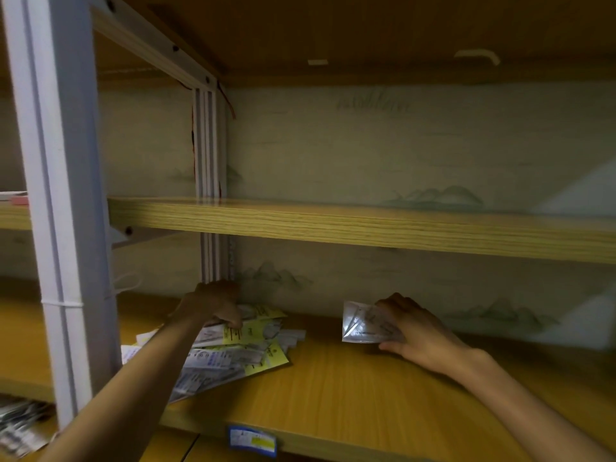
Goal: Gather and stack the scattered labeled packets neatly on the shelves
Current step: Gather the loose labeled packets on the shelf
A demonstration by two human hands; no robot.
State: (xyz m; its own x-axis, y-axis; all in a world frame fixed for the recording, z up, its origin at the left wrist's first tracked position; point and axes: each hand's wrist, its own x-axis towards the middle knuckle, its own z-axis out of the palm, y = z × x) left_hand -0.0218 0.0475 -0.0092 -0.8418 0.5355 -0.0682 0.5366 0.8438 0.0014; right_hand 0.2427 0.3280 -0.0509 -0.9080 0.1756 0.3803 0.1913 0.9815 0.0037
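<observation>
A loose heap of labeled packets point(240, 351), white and yellow-green, lies at the left end of the lower wooden shelf point(350, 395). My left hand point(216, 305) reaches into the back of the heap, fingers curled down on the top packets. Further right, my right hand point(416, 328) holds a clear silvery packet point(361, 323) upright on its edge on the shelf, thumb below and fingers behind it.
A white metal upright point(56, 211) stands at the left front, another point(211, 181) in the back corner. The shelf above point(366, 228) hangs low over my hands. More packets point(20, 428) lie at the bottom left. A blue label point(252, 440) sits on the shelf's front edge.
</observation>
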